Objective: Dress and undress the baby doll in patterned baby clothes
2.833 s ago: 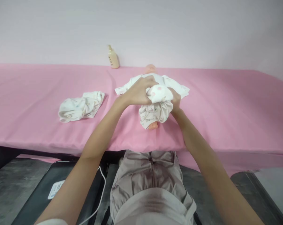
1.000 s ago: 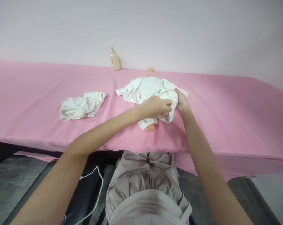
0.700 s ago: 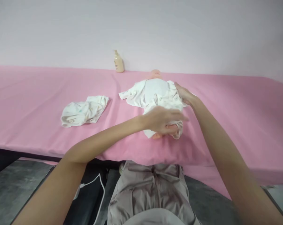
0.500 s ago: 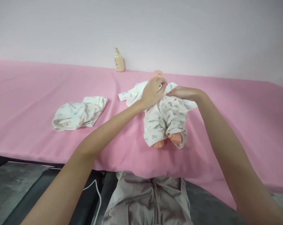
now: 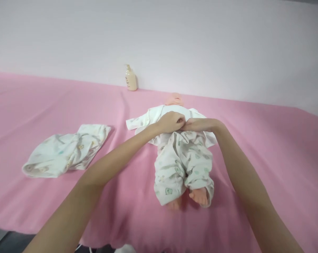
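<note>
A baby doll (image 5: 177, 100) lies on its back, its feet toward me. It wears a white printed top (image 5: 151, 115) with the sleeves spread and printed trousers (image 5: 169, 172); the bare toes show at the cuffs. Over the doll's waist, my left hand (image 5: 171, 122) is curled with its fingers closed. My right hand (image 5: 199, 124) meets it from the other side, fingertips pressed together against the left. What lies between the fingers is hidden, close to the top's lower front and the trouser waist.
A folded white printed garment (image 5: 61, 153) lies to the left on the pink cloth (image 5: 127, 218) that covers the table. At the back, a cream pump bottle (image 5: 131, 79) stands against the pale wall (image 5: 201, 45).
Both hands have come together over the doll's waist; before, they were apart and the right one was stretched flatter. The view has moved closer to the table.
</note>
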Tool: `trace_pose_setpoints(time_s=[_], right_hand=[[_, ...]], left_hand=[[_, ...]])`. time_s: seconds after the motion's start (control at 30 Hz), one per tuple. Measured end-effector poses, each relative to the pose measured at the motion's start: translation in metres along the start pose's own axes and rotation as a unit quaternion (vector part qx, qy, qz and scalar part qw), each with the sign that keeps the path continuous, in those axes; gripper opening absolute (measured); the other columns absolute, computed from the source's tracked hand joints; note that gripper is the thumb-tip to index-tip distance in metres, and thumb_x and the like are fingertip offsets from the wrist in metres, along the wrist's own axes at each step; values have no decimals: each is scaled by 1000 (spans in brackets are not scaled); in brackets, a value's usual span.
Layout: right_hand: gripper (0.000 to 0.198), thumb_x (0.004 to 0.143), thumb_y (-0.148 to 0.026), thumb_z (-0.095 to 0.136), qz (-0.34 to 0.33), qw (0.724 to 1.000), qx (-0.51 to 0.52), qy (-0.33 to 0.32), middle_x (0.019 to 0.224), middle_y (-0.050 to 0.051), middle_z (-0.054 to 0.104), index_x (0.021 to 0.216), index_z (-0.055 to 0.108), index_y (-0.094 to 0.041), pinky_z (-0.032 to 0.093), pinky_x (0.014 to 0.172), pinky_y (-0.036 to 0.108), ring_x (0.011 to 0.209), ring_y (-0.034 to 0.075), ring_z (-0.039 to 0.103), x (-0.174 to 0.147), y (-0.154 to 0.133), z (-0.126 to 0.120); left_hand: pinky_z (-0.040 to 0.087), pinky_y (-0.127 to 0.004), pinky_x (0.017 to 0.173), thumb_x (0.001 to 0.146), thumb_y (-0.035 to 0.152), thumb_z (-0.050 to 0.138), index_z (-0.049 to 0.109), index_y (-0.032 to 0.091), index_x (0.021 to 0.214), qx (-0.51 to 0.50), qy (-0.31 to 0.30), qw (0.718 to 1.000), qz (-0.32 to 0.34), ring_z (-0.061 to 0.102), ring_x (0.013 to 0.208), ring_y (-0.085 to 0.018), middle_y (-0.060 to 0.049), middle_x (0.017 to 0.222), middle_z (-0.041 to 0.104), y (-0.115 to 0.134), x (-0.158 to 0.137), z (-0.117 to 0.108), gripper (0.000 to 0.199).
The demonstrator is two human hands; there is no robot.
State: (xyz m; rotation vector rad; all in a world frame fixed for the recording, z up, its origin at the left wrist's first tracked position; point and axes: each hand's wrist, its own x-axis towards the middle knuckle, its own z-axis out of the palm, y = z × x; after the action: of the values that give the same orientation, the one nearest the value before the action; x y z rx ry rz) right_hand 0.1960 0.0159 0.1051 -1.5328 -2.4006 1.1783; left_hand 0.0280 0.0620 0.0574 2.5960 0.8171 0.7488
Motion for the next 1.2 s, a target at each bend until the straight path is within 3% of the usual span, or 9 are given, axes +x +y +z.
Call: trace_pose_setpoints(time_s=[0.23,0.33,0.43,0.6,0.83,0.97,1.07,1.13,1.2], right_hand=[[26,80,-39,61,-24,988,-34,-150,55,-3,47,65,65,-18,27,49,24,49,7,32,13,13,-6],[20,74,-35,69,-74,989,12,-125,71,0,62,87,75,-22,35,54,24,59,9,47,6,20,-18],[19,70,-30,74,-99,991,74,-45,69,0,60,88,76,-22,35,53,24,60,10,48,-3,25,-29],[21,68,-28,78,-121,951,235,159,64,-3,51,87,70,-21,37,52,22,58,8,47,0,26,-27],[29,67,-34,81,-123,898,332,262,60,-5,45,86,64,-21,35,48,22,52,7,44,11,22,-19],[30,70,-46,77,-65,955,235,168,57,-4,41,77,63,-21,27,46,24,49,7,38,-4,18,-25],[45,71,-49,76,-16,988,127,82,53,-4,29,55,48,-19,19,46,26,48,6,28,-18,14,-31],[52,73,-50,74,-10,991,97,88,53,-4,25,50,40,-18,17,47,27,48,6,23,-22,17,-36],[51,74,-53,72,-7,987,102,121,54,-3,28,51,42,-18,18,48,27,49,7,25,-20,26,-38]], left_hand=[[38,-24,56,78,22,43,59,17,62,-126,-157,977,-70,53,57,-11,0,60,61,7,-7,-6,23],[45,-23,58,81,26,44,66,16,73,-246,-241,930,-126,59,62,-12,-2,70,67,7,-2,-12,25],[46,-24,56,86,36,47,67,16,78,-339,-295,878,-167,59,64,-13,-4,74,67,1,2,-18,28],[44,-24,52,85,43,55,56,18,68,-401,-250,864,-177,51,58,-11,0,65,53,-3,-1,-23,30],[49,-27,62,85,35,59,52,18,74,-501,-114,844,-154,57,68,-12,-1,73,56,9,-3,-16,22],[49,-26,60,84,36,59,55,17,77,-505,-86,845,-151,58,65,-12,-2,70,58,13,-4,-26,21],[41,-24,48,76,46,66,55,17,66,-422,-194,873,-151,52,54,-11,0,61,55,3,-8,-43,32],[40,-23,47,69,47,72,58,17,62,-365,-274,875,-163,51,53,-11,0,58,55,-13,-11,-55,34],[39,-23,48,66,46,75,61,17,63,-343,-292,872,-190,51,53,-11,0,59,56,-30,-13,-60,32]])
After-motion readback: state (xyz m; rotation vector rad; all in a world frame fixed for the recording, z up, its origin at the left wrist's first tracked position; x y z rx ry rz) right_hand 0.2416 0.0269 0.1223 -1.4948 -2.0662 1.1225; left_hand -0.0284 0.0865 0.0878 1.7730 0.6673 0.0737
